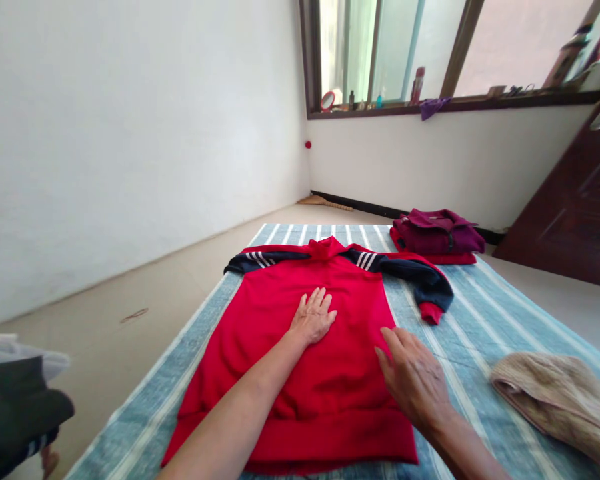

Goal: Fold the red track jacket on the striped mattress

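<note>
Red fabric jacket w/ navy sleeves and white stripes (pixel 347 393) lies lower centre of frame on blue-and-white striped cloth (pixel 480 327). L hand (pixel 314 317) flat on its front, grip spread, nothing grasped; R hand (pixel 415 373) at its right edge, thumb and fingers apart, fabric contact hard to tell. Risk: uneven L palm pressure could ruck the front. Collar points to upper centre; long axis approx. up-down in frame.

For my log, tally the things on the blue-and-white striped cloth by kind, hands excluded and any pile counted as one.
Laid-out red-and-navy fabric jacket: 1
Folded pile of maroon and red clothes: 1
Beige textured cloth: 1
Total: 3
</note>
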Motion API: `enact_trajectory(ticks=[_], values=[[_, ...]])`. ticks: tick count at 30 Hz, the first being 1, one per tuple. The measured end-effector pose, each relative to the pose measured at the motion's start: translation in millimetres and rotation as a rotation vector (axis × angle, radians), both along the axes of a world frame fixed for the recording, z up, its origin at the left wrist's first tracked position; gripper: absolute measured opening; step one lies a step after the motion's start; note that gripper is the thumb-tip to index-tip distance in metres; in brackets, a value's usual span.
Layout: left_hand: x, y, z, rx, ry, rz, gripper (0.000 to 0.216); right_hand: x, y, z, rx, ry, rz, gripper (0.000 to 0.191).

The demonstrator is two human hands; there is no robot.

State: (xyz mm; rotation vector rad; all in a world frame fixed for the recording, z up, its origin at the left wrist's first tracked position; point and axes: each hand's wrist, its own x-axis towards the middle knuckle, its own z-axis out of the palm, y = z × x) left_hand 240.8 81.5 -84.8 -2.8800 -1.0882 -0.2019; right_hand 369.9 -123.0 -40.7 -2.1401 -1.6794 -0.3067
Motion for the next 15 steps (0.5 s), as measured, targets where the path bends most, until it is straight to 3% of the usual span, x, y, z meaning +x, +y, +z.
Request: enact_trajectory(ticks=[3,9,15], values=[[-0.3,0.2,-0.8,-0.004,-0.002,-0.005,0.049,-5.2,20.0,-12.3,0.046,0.044,0.12,0.036],[-2.3,-2.0,-0.9,-0.012,-0.017,0.001,0.049,9.1,23.1,-64.7,-0.184,0.109,0.038,0.063],[-2.3,-1.9,-1.8,-0.033,-0.027,0.004,0.05,7.9,20.5,-58.2,-0.191,0.11,0.008,0.06]])
